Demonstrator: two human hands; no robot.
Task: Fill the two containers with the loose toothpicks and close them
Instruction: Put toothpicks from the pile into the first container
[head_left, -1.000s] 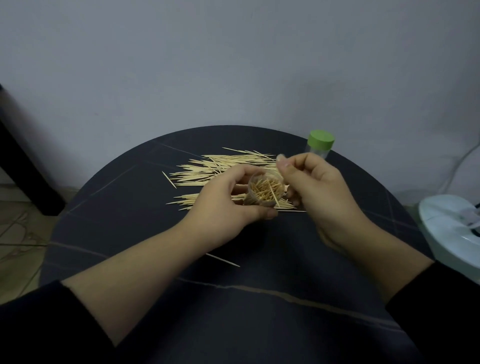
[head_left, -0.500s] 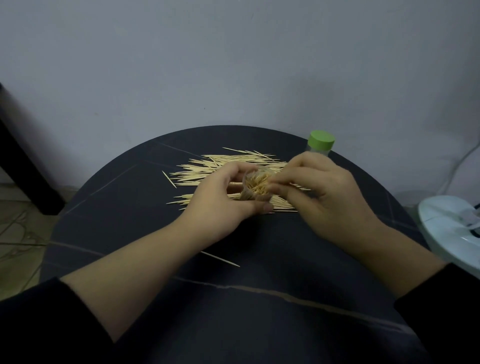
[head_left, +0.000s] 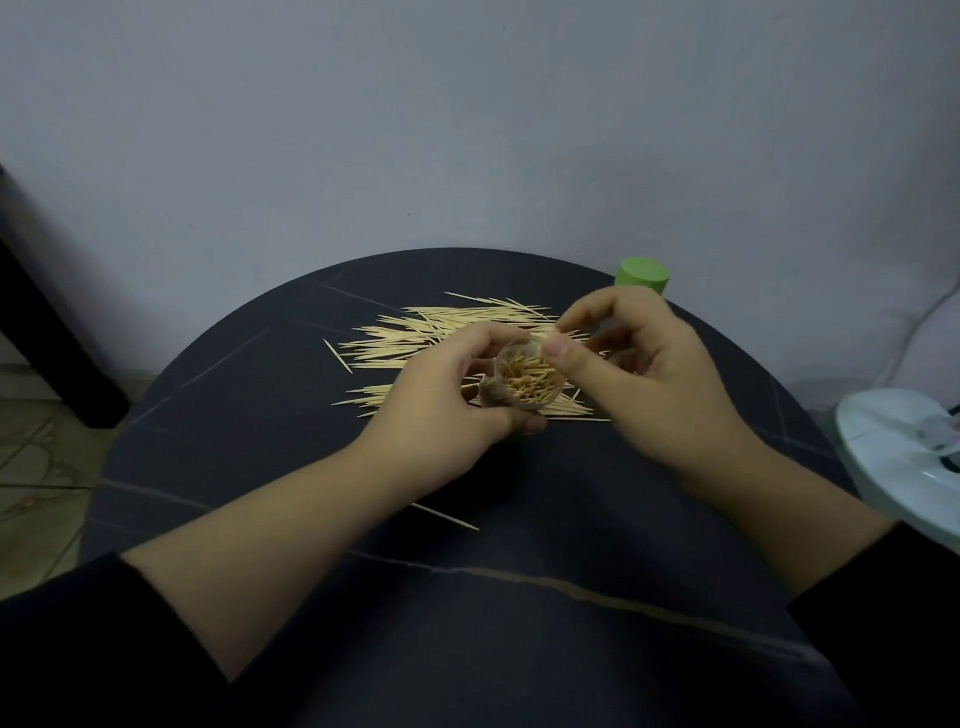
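Once my right hand (head_left: 639, 364) had lifted off the mouth, pinching what looked like a toothpick (head_left: 543, 339) at the far rim, the open container (head_left: 527, 382), gripped in my left hand (head_left: 447, 410) above the loose toothpicks (head_left: 441, 332), showed nearly full; capping seemed close.

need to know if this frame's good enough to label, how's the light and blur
Head view: dim, flat, bluish light, no glare; soft shadow under the hands on the table; the toothpicks in the cup held by the left hand read sharp; the toothpick pinched in the right hand is slightly blurred.
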